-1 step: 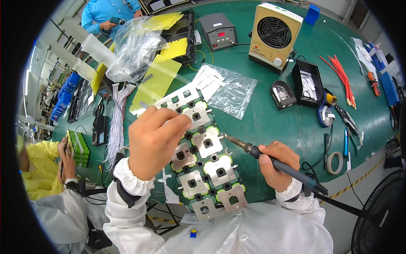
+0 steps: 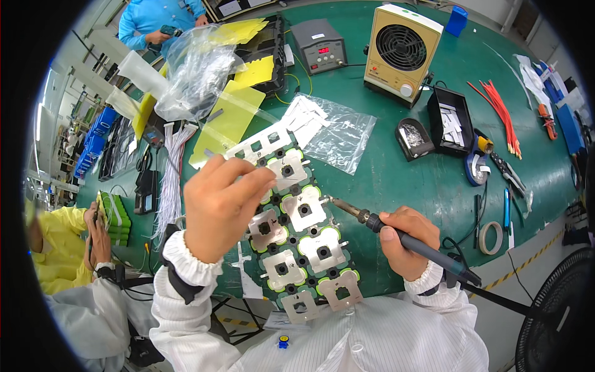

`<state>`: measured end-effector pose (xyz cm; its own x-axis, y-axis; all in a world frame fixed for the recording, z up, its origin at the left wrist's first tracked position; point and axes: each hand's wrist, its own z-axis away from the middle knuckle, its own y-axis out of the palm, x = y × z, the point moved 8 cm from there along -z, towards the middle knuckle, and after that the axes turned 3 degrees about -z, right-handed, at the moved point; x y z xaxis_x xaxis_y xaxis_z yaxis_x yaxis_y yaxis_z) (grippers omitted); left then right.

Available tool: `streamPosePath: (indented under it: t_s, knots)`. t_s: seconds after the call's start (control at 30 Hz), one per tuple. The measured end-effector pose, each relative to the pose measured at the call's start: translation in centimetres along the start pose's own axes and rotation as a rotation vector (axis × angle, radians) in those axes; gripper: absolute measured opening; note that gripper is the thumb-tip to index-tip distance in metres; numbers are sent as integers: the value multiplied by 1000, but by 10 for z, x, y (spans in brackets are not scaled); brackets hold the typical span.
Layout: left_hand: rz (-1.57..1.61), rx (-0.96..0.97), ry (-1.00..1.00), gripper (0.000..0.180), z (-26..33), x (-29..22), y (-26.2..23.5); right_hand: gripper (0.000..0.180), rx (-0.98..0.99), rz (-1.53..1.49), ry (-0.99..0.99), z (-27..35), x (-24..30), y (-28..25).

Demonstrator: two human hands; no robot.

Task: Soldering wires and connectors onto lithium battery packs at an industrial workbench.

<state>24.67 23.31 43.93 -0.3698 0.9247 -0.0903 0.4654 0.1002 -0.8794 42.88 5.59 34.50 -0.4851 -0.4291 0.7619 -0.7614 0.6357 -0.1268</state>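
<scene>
My right hand [image 2: 406, 242] grips a soldering iron [image 2: 427, 247] by its dark handle. The iron's metal tip points left and sits at or very near a small tab on the edge of a battery pack [image 2: 302, 209]. That pack lies in front of me, with square-holed silver metal plates over black and green cell holders. Above its upper left part hovers my left hand [image 2: 223, 201], thumb and forefinger pinched together. Whatever is in that pinch, if anything, is too small to make out.
Behind the pack lie white strips [image 2: 307, 118] and a clear plastic bag [image 2: 344, 136]. A soldering station [image 2: 318, 48] and a beige fan unit [image 2: 403, 56] stand further back. On the right are a black box [image 2: 449, 118], pliers [image 2: 508, 173] and a tape roll [image 2: 491, 239]. Co-workers are at left.
My left hand has shifted slightly left and toward me, still pinched. The right hand, the soldering iron and the battery pack look unmoved.
</scene>
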Motion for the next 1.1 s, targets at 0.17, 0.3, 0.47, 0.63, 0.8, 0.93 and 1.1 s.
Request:
streamPosePath:
  t_s: [0.17, 0.3, 0.47, 0.63, 0.8, 0.93, 1.1]
  knots:
    - [-39, -1, 119, 16, -6, 13, -6, 15, -35, 28, -6, -12, 8, -8]
    - [151, 5, 3, 14, -7, 29, 6, 16, -18, 75, -49, -35, 14, -6]
    - [239, 55, -7, 10, -13, 30, 24, 17, -74, 80, -40, -54, 8, 12]
    - [204, 28, 96, 13, -24, 25, 36, 15, -73, 59, -6, -42, -14, 27]
    - [200, 45, 110, 12, -30, 27, 45, 14, -96, 23, -17, -38, -19, 33]
    - [200, 56, 111, 13, -32, 29, 48, 16, -65, 37, 29, -40, -23, 34]
    - [199, 63, 104, 12, -32, 29, 50, 17, -51, 25, 55, -39, -26, 34]
